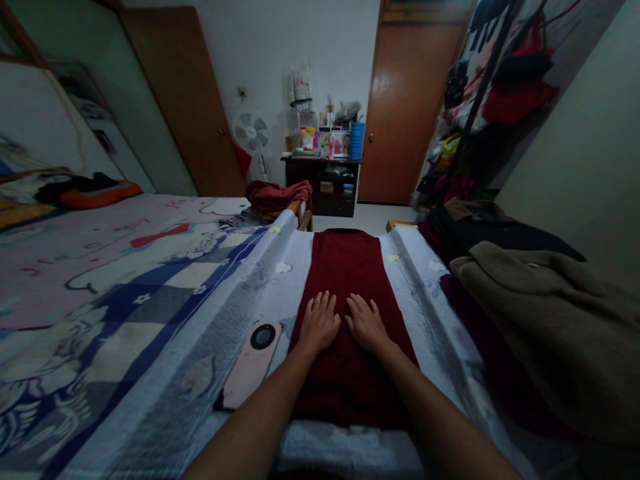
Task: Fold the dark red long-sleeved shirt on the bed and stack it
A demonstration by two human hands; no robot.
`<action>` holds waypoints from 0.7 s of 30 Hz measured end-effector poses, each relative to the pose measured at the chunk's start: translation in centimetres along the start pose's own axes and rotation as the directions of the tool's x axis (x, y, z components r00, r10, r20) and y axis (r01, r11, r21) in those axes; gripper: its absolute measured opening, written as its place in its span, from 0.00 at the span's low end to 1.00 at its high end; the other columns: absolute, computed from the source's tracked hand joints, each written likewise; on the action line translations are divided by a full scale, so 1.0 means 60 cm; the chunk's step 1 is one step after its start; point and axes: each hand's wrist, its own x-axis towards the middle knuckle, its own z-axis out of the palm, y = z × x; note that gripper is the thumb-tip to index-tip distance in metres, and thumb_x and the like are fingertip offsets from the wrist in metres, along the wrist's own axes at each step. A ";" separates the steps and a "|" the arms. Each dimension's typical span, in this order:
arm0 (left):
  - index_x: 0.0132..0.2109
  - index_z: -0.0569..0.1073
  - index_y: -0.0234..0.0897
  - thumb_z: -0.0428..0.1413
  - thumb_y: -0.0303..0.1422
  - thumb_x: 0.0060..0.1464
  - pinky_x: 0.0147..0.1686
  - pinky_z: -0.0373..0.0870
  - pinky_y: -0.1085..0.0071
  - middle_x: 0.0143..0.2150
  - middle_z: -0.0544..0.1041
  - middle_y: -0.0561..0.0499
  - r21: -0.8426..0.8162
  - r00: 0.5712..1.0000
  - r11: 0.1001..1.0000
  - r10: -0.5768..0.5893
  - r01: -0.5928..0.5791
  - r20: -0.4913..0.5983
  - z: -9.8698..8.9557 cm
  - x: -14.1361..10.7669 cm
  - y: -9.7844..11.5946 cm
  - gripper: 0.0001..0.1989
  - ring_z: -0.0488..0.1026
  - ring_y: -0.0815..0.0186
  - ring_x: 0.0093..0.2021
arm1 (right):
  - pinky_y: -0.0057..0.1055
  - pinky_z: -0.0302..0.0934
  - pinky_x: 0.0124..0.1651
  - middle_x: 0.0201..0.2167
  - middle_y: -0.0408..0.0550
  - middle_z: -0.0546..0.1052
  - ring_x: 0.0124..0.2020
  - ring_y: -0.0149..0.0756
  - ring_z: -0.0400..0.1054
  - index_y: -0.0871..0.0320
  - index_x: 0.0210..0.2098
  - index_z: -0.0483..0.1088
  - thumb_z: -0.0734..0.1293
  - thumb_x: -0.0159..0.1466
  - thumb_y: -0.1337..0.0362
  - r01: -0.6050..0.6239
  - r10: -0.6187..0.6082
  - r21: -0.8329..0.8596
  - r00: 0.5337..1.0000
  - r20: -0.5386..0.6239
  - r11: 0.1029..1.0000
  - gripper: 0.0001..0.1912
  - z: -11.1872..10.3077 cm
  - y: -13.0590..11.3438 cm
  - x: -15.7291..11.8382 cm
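Observation:
A dark red garment (347, 267), folded into a long narrow panel, lies lengthwise on a light blue bedspread (295, 250). My left hand (320, 321) rests flat on its left half with the fingers stretched forward. On the right half my right hand (367, 323) also lies flat, fingers slightly spread. A short gap of red cloth separates the two hands, and neither grips anything. Left of my left forearm is a pink phone (253, 363), back side up, with a large round camera. Part of the garment's near end is covered by my forearms.
Along the right side, a brown coat (555, 320) lies heaped with dark clothes. A wider bed with a patterned sheet (165, 293) adjoins on the left. A rust-red cloth (277, 193) sits near the far end, before a dark cabinet (320, 187) and a fan (251, 133).

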 end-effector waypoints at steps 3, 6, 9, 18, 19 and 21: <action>0.68 0.56 0.35 0.40 0.39 0.63 0.67 0.43 0.56 0.70 0.54 0.44 0.021 1.000 1.000 0.014 -0.013 -0.026 0.003 -0.001 0.000 0.28 0.47 0.56 0.70 | 0.49 0.32 0.68 0.68 0.52 0.54 0.69 0.41 0.44 0.56 0.66 0.54 0.54 0.69 0.58 -0.006 0.006 -0.038 1.000 0.015 0.999 0.27 0.002 0.016 -0.019; 0.67 0.58 0.34 0.41 0.39 0.63 0.67 0.46 0.55 0.69 0.57 0.44 0.037 0.998 0.999 0.012 -0.010 -0.061 0.006 -0.001 0.001 0.28 0.50 0.55 0.69 | 0.53 0.32 0.68 0.69 0.52 0.53 0.69 0.45 0.44 0.55 0.66 0.55 0.56 0.68 0.57 -0.025 0.029 -0.062 0.998 0.057 0.998 0.28 -0.007 0.025 -0.032; 0.66 0.59 0.34 0.42 0.39 0.63 0.66 0.48 0.55 0.69 0.58 0.44 0.042 0.996 0.999 0.014 -0.010 -0.093 0.006 -0.001 0.001 0.27 0.52 0.55 0.69 | 0.53 0.34 0.68 0.68 0.52 0.55 0.69 0.46 0.44 0.57 0.65 0.57 0.58 0.67 0.60 -0.014 0.014 -0.023 1.000 0.025 1.000 0.28 -0.018 0.014 -0.052; 0.65 0.61 0.32 0.45 0.37 0.62 0.66 0.48 0.55 0.68 0.60 0.41 -0.009 0.994 1.000 0.013 -0.014 -0.105 -0.003 -0.003 0.005 0.27 0.54 0.55 0.68 | 0.49 0.43 0.68 0.67 0.50 0.57 0.68 0.43 0.47 0.58 0.64 0.59 0.59 0.66 0.62 0.105 -0.114 0.130 0.992 0.062 0.986 0.27 -0.018 -0.012 -0.128; 0.65 0.61 0.32 0.45 0.37 0.62 0.66 0.48 0.55 0.68 0.60 0.41 -0.019 0.994 1.000 0.014 -0.016 -0.108 -0.003 -0.003 0.004 0.27 0.54 0.55 0.68 | 0.49 0.42 0.68 0.67 0.50 0.57 0.69 0.43 0.47 0.58 0.64 0.58 0.59 0.65 0.62 0.090 -0.100 0.124 0.992 0.073 0.988 0.28 -0.019 -0.009 -0.132; 0.65 0.61 0.32 0.45 0.36 0.62 0.66 0.48 0.55 0.67 0.61 0.40 -0.047 0.993 0.999 0.018 -0.023 -0.114 -0.003 -0.002 0.001 0.26 0.54 0.55 0.68 | 0.49 0.43 0.68 0.67 0.51 0.57 0.69 0.44 0.47 0.58 0.64 0.59 0.60 0.65 0.61 0.065 -0.076 0.120 0.993 0.088 0.991 0.28 -0.019 -0.003 -0.137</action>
